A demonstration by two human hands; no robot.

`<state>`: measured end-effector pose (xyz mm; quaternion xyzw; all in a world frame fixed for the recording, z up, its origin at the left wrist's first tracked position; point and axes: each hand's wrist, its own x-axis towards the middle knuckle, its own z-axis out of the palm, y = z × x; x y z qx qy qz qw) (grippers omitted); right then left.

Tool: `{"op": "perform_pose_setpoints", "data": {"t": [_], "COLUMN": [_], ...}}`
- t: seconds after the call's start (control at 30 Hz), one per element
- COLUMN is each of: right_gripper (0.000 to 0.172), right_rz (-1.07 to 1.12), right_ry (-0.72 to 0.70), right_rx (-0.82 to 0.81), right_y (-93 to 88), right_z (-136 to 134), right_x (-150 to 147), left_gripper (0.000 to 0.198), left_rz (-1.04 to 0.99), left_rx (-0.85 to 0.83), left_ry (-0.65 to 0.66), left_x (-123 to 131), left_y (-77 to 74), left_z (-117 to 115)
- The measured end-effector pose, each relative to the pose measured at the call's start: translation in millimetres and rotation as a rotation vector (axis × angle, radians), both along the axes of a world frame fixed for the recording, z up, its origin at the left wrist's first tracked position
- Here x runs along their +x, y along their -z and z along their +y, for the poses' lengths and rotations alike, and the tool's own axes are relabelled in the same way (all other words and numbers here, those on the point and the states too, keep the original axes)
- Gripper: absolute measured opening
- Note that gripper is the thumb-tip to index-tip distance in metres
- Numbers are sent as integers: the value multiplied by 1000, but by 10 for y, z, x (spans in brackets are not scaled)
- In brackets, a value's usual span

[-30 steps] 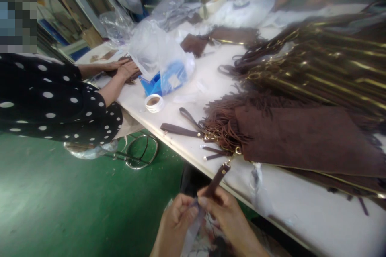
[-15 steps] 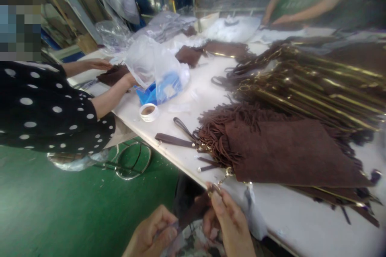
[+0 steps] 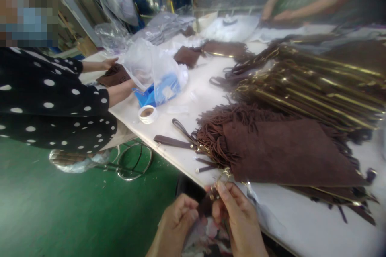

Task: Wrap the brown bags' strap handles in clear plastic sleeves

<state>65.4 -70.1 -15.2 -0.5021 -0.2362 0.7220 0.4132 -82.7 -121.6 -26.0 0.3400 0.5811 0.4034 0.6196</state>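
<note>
Both my hands are at the table's near edge, around a dark brown strap [image 3: 206, 206] with gold-coloured metal fittings. My left hand [image 3: 178, 221] pinches the strap from the left. My right hand [image 3: 237, 215] grips its upper end by the metal ring, thumb on top. A gold clasp [image 3: 224, 174] just beyond my right fingertips runs towards a brown fringed suede bag [image 3: 277, 152] lying on a stack of similar bags. Wrist straps [image 3: 173, 142] stick out from the stack on the left. My fingers partly hide the held strap and its fittings.
On the white table [image 3: 177, 158] are a tape roll [image 3: 147, 114], a blue tape dispenser [image 3: 159, 91] under clear plastic, and a pile of gold-edged bags [image 3: 301, 84]. A person in polka-dot clothing [image 3: 60, 92] handles brown pieces at left. Another person's arms [image 3: 301, 10] are behind. A stool [image 3: 134, 162] stands below.
My left hand has moved right and up, closer to my right hand, along the strap. The person at left has leaned in further, with the far hand shifted.
</note>
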Motion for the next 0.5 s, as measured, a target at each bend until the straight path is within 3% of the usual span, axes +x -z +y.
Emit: {"op": "perform_pose_setpoints", "data": {"t": [0.1,0.37,0.5], "right_gripper": [40,40,40], "right_rz": [-8,-25,-6], "right_ry": [11,-25,-31], "right_rx": [-4,-17,9], "right_y": [1,5,39], "right_z": [7,23,40], "right_x": [50,130,122], "left_gripper": [26,31,32], "left_rz": [-23,281,191], "left_rx": [26,114,148], "left_ry": [7,12,3], "left_x": [135,181,281], "left_y": [-40,-141,-277], "left_z": [77,202,369]}}
